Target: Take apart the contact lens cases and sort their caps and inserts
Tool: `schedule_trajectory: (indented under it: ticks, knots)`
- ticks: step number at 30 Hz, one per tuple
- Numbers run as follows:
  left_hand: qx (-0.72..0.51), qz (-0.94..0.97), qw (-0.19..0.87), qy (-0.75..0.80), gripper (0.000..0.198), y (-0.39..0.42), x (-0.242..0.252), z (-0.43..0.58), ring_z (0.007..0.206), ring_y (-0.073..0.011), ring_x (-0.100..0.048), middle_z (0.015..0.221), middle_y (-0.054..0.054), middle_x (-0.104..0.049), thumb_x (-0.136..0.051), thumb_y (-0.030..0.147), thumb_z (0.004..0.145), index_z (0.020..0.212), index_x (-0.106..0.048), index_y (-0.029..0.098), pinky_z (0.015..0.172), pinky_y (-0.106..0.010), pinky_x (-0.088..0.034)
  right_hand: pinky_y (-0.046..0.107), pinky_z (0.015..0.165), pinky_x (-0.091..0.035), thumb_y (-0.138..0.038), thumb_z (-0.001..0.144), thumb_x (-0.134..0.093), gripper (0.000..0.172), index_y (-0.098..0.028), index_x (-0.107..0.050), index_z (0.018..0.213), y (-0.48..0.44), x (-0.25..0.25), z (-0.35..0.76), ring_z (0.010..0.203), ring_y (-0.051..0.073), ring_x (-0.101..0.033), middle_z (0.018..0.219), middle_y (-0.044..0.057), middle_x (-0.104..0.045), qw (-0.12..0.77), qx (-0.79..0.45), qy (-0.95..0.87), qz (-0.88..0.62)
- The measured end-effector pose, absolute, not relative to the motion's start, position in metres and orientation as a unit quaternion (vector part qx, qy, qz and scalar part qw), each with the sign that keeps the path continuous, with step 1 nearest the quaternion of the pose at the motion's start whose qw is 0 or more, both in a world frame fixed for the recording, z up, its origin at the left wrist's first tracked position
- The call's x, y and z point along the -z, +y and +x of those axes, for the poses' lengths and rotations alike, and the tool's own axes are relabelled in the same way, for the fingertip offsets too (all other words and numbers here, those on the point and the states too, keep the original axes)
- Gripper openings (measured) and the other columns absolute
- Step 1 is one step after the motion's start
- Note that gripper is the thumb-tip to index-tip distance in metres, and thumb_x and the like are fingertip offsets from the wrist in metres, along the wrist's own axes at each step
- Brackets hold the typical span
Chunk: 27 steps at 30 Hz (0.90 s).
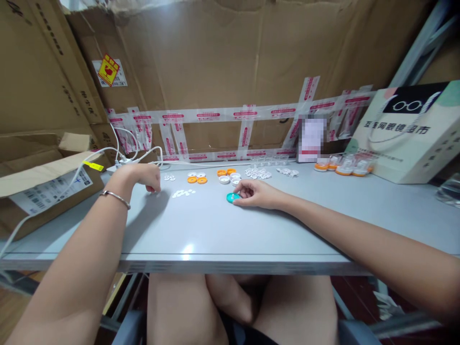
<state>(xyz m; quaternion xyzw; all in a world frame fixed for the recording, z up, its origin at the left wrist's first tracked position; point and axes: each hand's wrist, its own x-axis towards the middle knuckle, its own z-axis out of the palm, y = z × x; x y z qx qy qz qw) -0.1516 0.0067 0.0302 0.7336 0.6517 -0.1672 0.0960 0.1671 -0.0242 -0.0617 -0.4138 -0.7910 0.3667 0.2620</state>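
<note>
Near the frame's centre, the right hand (259, 193), closed to a narrow pinch, grips the right edge of a round teal disc (229, 198); the left hand (146, 178), farther off at centre-left, curls downward, any hold hidden.

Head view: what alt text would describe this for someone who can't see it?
A person's right hand grips a teal disc at a grey table. The left hand curls near small white pieces, with round orange and white parts nearby.
</note>
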Motion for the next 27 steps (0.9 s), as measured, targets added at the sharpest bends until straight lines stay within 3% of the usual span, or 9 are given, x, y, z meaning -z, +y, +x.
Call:
schedule_trajectory:
  ticks: [5,11,17,27]
  knots:
    - [0.151,0.7,0.147,0.682,0.026,0.004,-0.032,-0.16,0.065,-0.018,-0.06,0.073,-0.006,-0.066,-0.062,0.03,0.049,0.071,-0.064,0.017,0.054,-0.022,-0.044,0.022,0.053,-0.03,-0.039,0.061,-0.066,0.032,-0.016,-0.054,0.08,-0.023,0.064,0.167,0.055,0.008,-0.039,0.06,-0.006,-0.043,0.266,-0.365,-0.792,-0.41]
    - [0.158,0.679,0.166,0.697,0.049,0.003,-0.023,-0.151,0.069,-0.0183,-0.063,0.093,-0.007,-0.066,-0.063,0.025,0.046,0.094,-0.056,0.02,0.056,-0.023,-0.048,0.022,0.053,-0.03,-0.038,0.061,-0.066,0.031,-0.016,-0.054,0.08,-0.024,0.062,0.167,0.056,0.008,-0.04,0.061,-0.006,-0.044,0.262,-0.365,-0.794,-0.41]
    - [0.186,0.704,0.102,0.678,0.043,0.003,-0.02,-0.143,0.07,-0.0219,-0.063,0.084,-0.005,-0.068,-0.058,0.018,0.045,0.088,-0.059,0.019,0.054,-0.023,-0.045,0.022,0.054,-0.03,-0.037,0.062,-0.066,0.031,-0.016,-0.053,0.081,-0.027,0.06,0.167,0.056,0.008,-0.039,0.061,-0.006,-0.043,0.257,-0.362,-0.793,-0.417]
    - [0.194,0.731,0.087,0.648,0.027,0.001,-0.021,-0.134,0.069,-0.0184,-0.06,0.076,-0.005,-0.066,-0.053,0.015,0.046,0.072,-0.062,0.016,0.053,-0.02,-0.042,0.022,0.052,-0.029,-0.041,0.064,-0.065,0.032,-0.017,-0.054,0.082,-0.022,0.064,0.168,0.056,0.008,-0.039,0.061,-0.005,-0.043,0.253,-0.357,-0.802,-0.407]
